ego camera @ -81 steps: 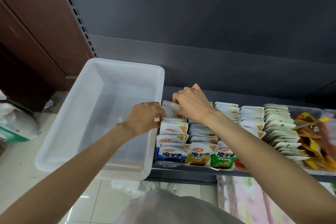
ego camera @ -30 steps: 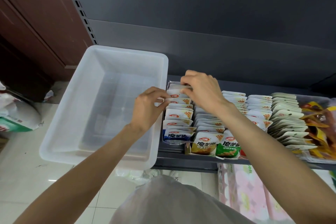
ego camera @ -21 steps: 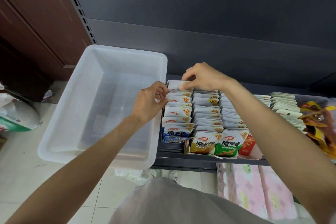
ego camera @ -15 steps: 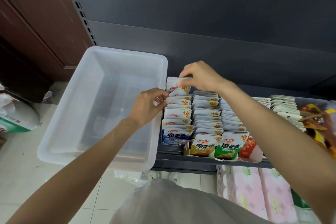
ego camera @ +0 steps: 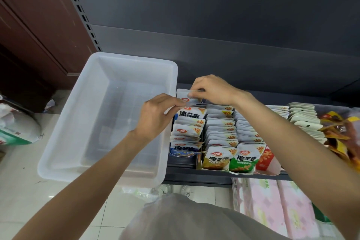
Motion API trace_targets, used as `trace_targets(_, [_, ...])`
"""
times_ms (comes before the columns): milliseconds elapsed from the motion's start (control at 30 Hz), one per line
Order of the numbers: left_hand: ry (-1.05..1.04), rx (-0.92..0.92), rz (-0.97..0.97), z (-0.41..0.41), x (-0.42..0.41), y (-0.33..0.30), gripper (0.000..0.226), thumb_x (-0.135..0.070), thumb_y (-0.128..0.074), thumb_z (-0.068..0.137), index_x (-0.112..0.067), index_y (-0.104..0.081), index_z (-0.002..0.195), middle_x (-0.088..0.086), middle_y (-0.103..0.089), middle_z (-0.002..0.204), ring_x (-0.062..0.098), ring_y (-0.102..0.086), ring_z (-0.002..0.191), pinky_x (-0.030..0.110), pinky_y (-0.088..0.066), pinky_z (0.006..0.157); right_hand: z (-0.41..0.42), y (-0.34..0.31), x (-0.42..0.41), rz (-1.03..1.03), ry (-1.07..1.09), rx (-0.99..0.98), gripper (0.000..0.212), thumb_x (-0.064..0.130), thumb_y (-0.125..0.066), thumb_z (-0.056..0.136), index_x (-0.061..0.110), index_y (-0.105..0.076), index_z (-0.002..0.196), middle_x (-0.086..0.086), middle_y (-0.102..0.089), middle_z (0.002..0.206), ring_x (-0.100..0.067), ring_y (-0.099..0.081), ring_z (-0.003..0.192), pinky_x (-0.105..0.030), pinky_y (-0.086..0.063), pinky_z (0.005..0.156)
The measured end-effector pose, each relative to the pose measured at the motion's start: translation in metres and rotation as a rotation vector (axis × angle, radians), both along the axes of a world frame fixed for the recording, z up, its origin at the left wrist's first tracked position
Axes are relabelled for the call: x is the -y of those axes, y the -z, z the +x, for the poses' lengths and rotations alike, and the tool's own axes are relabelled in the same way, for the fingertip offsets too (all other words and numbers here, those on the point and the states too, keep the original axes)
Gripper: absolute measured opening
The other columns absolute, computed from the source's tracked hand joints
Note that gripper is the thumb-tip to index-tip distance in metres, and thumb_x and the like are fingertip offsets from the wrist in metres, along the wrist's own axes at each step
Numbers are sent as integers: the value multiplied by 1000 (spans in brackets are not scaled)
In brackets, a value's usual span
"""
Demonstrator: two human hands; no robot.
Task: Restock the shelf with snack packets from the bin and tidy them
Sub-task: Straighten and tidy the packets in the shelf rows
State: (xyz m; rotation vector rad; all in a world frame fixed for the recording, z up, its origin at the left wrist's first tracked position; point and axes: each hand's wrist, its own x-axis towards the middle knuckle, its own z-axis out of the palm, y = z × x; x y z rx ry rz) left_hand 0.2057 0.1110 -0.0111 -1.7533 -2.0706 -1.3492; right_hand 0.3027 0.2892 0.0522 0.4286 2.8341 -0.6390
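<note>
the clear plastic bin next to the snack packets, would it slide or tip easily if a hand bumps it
The clear plastic bin looks empty and thin-walled, so it is probably light and would slide at a nudge. Its front end seems to jut past the shelf edge, so a downward press there might tip it. The walls would likely flex.

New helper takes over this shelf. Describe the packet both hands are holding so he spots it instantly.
Beside the white plastic bin, the leftmost row of snack packets runs back along the dark shelf. The held packet stands at its far end, pinched by the left hand and right hand. It alone rises above the row.
</note>
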Motion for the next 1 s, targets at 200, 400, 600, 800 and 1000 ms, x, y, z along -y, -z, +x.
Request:
trace_targets(200, [-92,135,-253,-5,-3,7,28,-10,-73,79,-7,-66,106,9,-67,99,21,-63,87,35,-55,77,7,-14,0,-77,26,-74,27,29,-49,98,22,-62,121,8,-63,118,-6,-57,104,-27,-45,87])
trace_targets(400, [-35,702,-261,-2,-3,-10,47,-19,-60,91,-26,-44,134,-8,-45,132,2,-49,113,7,-42,87,24,-23,15,121,9,-146,37,26,-52,96,22,-50,133,2,-55,130,-16,-55,113,-34,-45,94])
trace_targets(600, [-19,703,-339,4,-30,-15,45,-30,-35,101,-25,-29,145,-14,-30,146,-2,-27,131,10,-21,102,24,-10,25,278,-38,-65,40,25,-48,98,24,-46,138,6,-47,142,-20,-50,124,-42,-43,96])
trace_targets(800, [-45,511,-352,-3,-45,-4,36,-23,-39,101,-14,-48,134,3,-48,140,13,-44,127,9,-29,98,42,-15,28,312,115,-334,20,27,-64,88,21,-68,107,3,-65,107,-20,-55,101,-31,-39,81])
trace_targets(1000, [-131,695,-197,-3,-20,-8,27,-23,-41,100,-21,-57,122,-6,-58,123,9,-54,111,23,-44,96,43,-8,46,414,-10,-241,20,27,-65,87,18,-67,105,1,-67,99,-22,-54,95,-32,-36,83])
